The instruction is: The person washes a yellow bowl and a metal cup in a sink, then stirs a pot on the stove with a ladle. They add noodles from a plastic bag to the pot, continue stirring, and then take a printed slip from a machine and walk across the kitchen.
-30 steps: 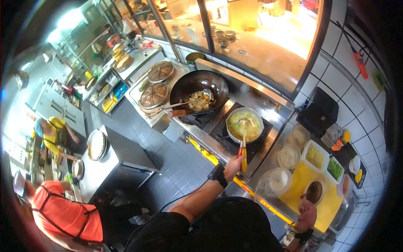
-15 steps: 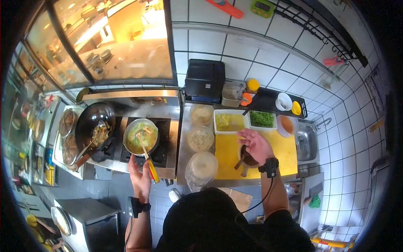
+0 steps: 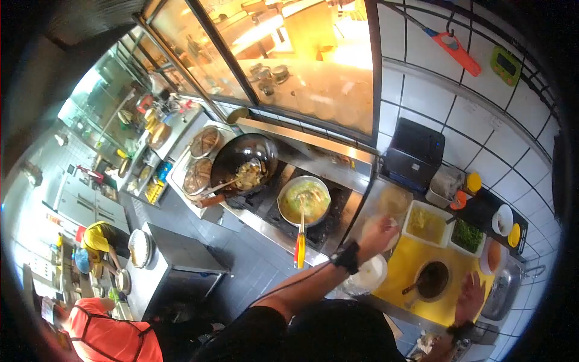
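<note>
My left hand (image 3: 380, 234) is over the counter by the bowls, its fingers smeared by motion. Just below it, a whitish plastic-covered tub (image 3: 368, 274) sits at the counter's front. My right hand (image 3: 470, 298), fingers spread, is over the right side of the yellow cutting board (image 3: 395, 279) with nothing visible in it. Left of that hand stands a pot of dark sauce (image 3: 434, 279), a brown-handled utensil at its rim. On the stove, a saucepan (image 3: 289, 220) with a yellow handle (image 3: 300, 248) holds greenish soup and a spoon, with neither hand on it.
A black wok (image 3: 232, 163) with a ladle and food stands left of the saucepan. White trays of yellowish food (image 3: 425, 224) and chopped greens (image 3: 467, 236) line the board's back edge. Beyond the right end is a sink (image 3: 503, 295). Two people (image 3: 108, 329) (image 3: 99, 241) are at lower left.
My left hand has left the saucepan's handle and moved right, over the counter. My right hand has shifted right, away from the sauce pot. The view has turned left, bringing more people into sight.
</note>
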`<action>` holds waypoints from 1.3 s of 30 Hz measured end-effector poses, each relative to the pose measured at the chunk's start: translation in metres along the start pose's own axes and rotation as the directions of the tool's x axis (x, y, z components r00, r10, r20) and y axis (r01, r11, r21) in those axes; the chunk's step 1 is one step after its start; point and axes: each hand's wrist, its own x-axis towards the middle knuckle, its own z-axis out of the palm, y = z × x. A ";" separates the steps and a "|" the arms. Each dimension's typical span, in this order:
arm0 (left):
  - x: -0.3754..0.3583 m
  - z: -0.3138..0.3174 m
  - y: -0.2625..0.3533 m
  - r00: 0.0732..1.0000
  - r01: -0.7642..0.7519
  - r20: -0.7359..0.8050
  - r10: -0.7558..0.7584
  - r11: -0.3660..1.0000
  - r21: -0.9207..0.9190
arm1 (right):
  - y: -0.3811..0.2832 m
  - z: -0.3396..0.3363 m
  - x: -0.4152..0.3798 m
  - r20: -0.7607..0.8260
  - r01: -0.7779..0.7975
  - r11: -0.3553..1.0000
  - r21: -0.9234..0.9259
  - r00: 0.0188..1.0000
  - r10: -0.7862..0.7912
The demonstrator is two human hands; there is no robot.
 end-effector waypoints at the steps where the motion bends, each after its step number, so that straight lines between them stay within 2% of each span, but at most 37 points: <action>1: 0.014 0.011 -0.006 1.000 -0.002 -0.004 0.002 1.000 0.013 | -0.007 -0.007 -0.008 -0.071 0.015 1.000 0.018 0.997 -0.013; 3: 0.042 0.030 -0.014 0.999 0.020 0.026 -0.020 1.000 0.007 | -0.013 -0.016 -0.022 -0.195 0.077 0.990 -0.119 0.976 -0.099; 4: 0.051 0.042 -0.014 1.000 0.027 0.015 -0.026 0.994 -0.105 | -0.019 -0.022 -0.029 -0.200 0.083 0.990 -0.113 0.974 -0.105; 5: 0.058 0.047 -0.003 0.999 0.032 0.027 -0.029 0.994 -0.101 | -0.027 -0.030 -0.039 -0.185 0.074 0.990 -0.121 0.978 -0.096; 7: 0.071 0.061 0.015 0.977 0.195 0.133 -0.165 0.943 -0.268 | -0.030 -0.043 -0.056 -0.200 0.057 0.989 -0.133 0.976 -0.083; 8: 0.108 0.086 -0.050 0.999 -0.002 0.049 0.018 0.949 -0.314 | -0.030 -0.048 -0.063 -0.230 0.126 0.976 -0.179 0.959 -0.165; 9: 0.108 0.094 -0.049 0.998 0.012 0.062 0.008 0.948 -0.318 | -0.032 -0.053 -0.068 -0.249 0.194 0.955 -0.226 0.936 -0.249; 10: 0.108 0.097 -0.033 0.997 0.067 0.058 -0.048 0.918 -0.391 | -0.041 -0.061 -0.074 -0.272 0.085 0.987 -0.134 0.955 -0.119; 11: 0.109 0.097 -0.011 0.993 0.116 0.055 -0.102 0.881 -0.459 | -0.041 -0.070 -0.078 -0.281 0.087 0.987 -0.134 0.952 -0.122; 12: 0.109 0.097 0.021 0.947 0.303 0.097 -0.306 0.753 -0.585 | -0.040 -0.080 -0.083 -0.295 0.100 0.986 -0.132 0.946 -0.135; 17: 0.120 0.117 0.036 0.939 0.276 0.026 -0.342 0.708 -0.650 | -0.039 -0.083 -0.103 -0.316 0.111 0.977 -0.183 0.934 -0.165; 19: 0.126 0.121 0.047 0.915 0.275 -0.052 -0.399 0.714 -0.644 | -0.035 -0.100 -0.100 -0.256 0.081 0.969 -0.234 0.956 -0.142; 20: 0.131 0.123 0.043 0.921 0.265 -0.051 -0.386 0.717 -0.645 | -0.024 -0.097 -0.090 -0.350 0.231 0.948 -0.217 0.888 -0.297; 21: 0.136 0.126 0.035 0.933 0.259 -0.029 -0.358 0.726 -0.637 | -0.026 -0.094 -0.087 -0.343 0.243 0.946 -0.215 0.888 -0.306; 23: 0.142 0.129 0.029 0.946 0.245 -0.011 -0.325 0.735 -0.633 | -0.033 -0.087 -0.086 -0.306 0.126 0.981 -0.147 0.937 -0.166; 24: 0.140 0.129 0.032 0.949 0.234 -0.007 -0.316 0.717 -0.657 | -0.043 -0.069 -0.090 -0.081 0.055 0.996 -0.072 0.995 -0.061; 25: 0.138 0.128 0.034 0.950 0.225 -0.004 -0.311 0.698 -0.680 | -0.042 -0.058 -0.087 -0.075 0.052 0.996 -0.075 0.996 -0.058; 28: 0.135 0.127 0.024 0.936 0.276 0.019 -0.352 0.699 -0.659 | -0.039 -0.033 -0.079 -0.145 0.087 0.982 -0.166 0.983 -0.112; 29: 0.128 0.121 0.023 0.937 0.274 0.021 -0.350 0.694 -0.666 | -0.034 -0.025 -0.070 -0.324 0.086 0.988 -0.125 0.938 -0.123; 30: 0.117 0.113 0.019 0.973 0.180 -0.005 -0.229 0.780 -0.599 | -0.032 -0.024 -0.064 -0.499 0.102 0.991 -0.090 0.856 -0.133; 31: 0.105 0.111 0.016 0.995 0.087 0.000 -0.103 0.843 -0.531 | -0.036 -0.047 -0.068 -0.276 0.039 0.979 -0.200 0.957 -0.094; 32: 0.098 0.109 0.013 0.990 0.120 0.013 -0.143 0.771 -0.625 | -0.035 -0.035 -0.067 -0.212 0.053 0.952 -0.302 0.970 -0.121; 33: 0.094 0.107 0.008 0.981 0.164 0.042 -0.191 0.686 -0.709 | -0.035 -0.024 -0.064 -0.247 0.029 0.918 -0.395 0.959 -0.136; 34: 0.084 0.105 0.006 0.983 0.151 0.019 -0.180 0.756 -0.637 | -0.040 -0.006 -0.059 -0.266 0.009 0.968 -0.252 0.961 -0.078; 35: 0.062 0.101 0.027 0.984 0.130 -0.003 -0.176 0.735 -0.665 | -0.045 0.011 -0.053 -0.258 -0.027 0.977 -0.209 0.966 -0.028; 37: 0.050 0.088 0.011 0.991 0.115 0.035 -0.127 0.708 -0.697 | -0.048 0.030 -0.034 -0.091 -0.026 0.921 -0.389 0.996 -0.010; 39: 0.029 0.073 0.025 0.976 0.182 0.039 -0.214 0.709 -0.681 | -0.045 0.045 -0.013 0.028 0.053 0.922 -0.382 0.999 -0.045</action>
